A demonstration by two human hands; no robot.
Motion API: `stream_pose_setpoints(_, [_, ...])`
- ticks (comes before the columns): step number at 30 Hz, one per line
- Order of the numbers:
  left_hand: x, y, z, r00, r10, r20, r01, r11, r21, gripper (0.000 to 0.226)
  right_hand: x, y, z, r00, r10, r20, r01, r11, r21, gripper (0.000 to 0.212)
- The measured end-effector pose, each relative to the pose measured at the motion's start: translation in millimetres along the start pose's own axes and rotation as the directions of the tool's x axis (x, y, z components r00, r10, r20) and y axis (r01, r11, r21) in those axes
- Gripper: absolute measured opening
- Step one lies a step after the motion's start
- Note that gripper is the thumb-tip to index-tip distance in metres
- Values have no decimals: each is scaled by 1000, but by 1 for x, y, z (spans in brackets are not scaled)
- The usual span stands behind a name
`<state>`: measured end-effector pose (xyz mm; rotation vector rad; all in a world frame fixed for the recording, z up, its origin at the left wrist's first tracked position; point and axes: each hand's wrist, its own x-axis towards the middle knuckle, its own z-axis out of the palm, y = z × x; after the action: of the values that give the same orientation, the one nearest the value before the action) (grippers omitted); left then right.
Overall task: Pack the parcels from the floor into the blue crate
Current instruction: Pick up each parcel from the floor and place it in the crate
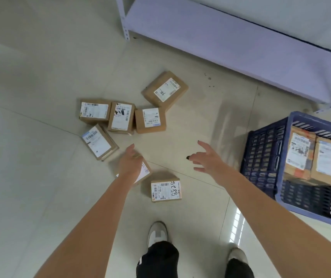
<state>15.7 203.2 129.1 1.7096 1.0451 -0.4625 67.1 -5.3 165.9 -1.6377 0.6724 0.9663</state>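
Note:
Several small cardboard parcels with white labels lie on the tiled floor. One parcel (144, 171) sits directly under my left hand (130, 161), which hovers over it with fingers extended; whether it touches I cannot tell. A parcel marked 5288 (165, 190) lies just below and to the right of it. Others lie further off: a tilted one (98, 141), a row of three (94, 111) (121, 117) (150, 120), and a larger one (165, 89). My right hand (205, 158) is spread and holds nothing, above bare floor. The blue crate (261, 155) at right holds several parcels (301, 155).
A white metal shelf unit (230, 41) runs along the top right, its leg (124, 27) near the parcels. My two feet in white shoes (157, 232) stand at the bottom. Tiled floor stretches to the left.

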Motion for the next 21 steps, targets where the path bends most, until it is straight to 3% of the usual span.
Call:
stream_pose_setpoints(7, [47,-50,-20,992,-100,-80,98,995,-37,55,56,5,50,998,20,57,-15,997,-80,68])
stream_pose_setpoints(16, [113,-161,-14,939,-228,-258,246,968,40,64,167,82,129,991,64,118,-25,951,-309,68])
stream_pose_setpoints(21, [121,-203,14,930,-336,-149,319,939,-126,60,185,125,169,976,77,203,15,909,-417,67])
